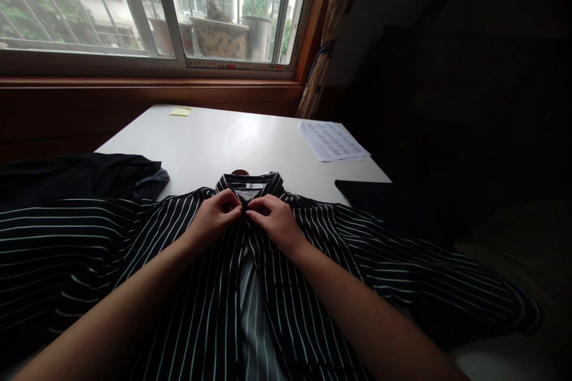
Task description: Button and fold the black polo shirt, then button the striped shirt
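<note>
A black shirt with white stripes lies front up on the table, its collar at the far side and its sleeves spread left and right. Just below the collar, my left hand pinches the shirt's front edge between thumb and fingers. Facing it, my right hand pinches the other front edge, and the fingertips of both hands nearly meet. Any button there is hidden by my fingers. Lower down, the front hangs apart and shows the paler inside of the back.
Dark folded clothing lies at the left of the white table. Printed sheets rest near the right edge, and a yellow sticky note at the far left. Another dark cloth is at the right. Behind stands a barred window with a curtain.
</note>
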{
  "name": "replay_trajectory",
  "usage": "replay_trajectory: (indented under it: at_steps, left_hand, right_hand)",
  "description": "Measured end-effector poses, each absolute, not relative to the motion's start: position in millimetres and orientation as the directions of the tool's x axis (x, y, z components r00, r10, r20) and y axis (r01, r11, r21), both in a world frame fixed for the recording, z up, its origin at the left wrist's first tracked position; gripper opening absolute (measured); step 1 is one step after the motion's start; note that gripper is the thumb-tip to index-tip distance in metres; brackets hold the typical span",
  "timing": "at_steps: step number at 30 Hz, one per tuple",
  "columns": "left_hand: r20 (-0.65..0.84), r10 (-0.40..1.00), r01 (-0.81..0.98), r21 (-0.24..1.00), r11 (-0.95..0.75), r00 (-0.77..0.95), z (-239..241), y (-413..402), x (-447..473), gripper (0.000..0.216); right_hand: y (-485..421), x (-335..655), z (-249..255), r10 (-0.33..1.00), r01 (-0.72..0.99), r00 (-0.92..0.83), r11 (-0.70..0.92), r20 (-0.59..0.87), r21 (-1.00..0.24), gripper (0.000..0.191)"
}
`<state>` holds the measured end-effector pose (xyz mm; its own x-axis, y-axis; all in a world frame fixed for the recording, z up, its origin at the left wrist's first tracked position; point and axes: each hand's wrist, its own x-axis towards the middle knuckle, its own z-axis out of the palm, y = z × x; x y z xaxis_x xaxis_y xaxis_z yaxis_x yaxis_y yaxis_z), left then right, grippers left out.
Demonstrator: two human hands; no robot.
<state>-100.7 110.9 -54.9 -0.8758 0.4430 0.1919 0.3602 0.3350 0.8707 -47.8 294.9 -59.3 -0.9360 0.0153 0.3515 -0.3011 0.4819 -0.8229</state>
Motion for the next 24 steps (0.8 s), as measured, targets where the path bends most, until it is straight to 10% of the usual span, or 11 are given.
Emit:
replay_trajectory:
  at_steps: [24]
  left_hand:
    - [0.181,0.428,0.318,0.908,0.273,-0.886,-59.3,109.5,-101.5,0.024]
  right_hand:
    - [295.1,-49.0,-62.2,-0.024,-0.358,-0.918,0.473,0.395,-0.805,0.013]
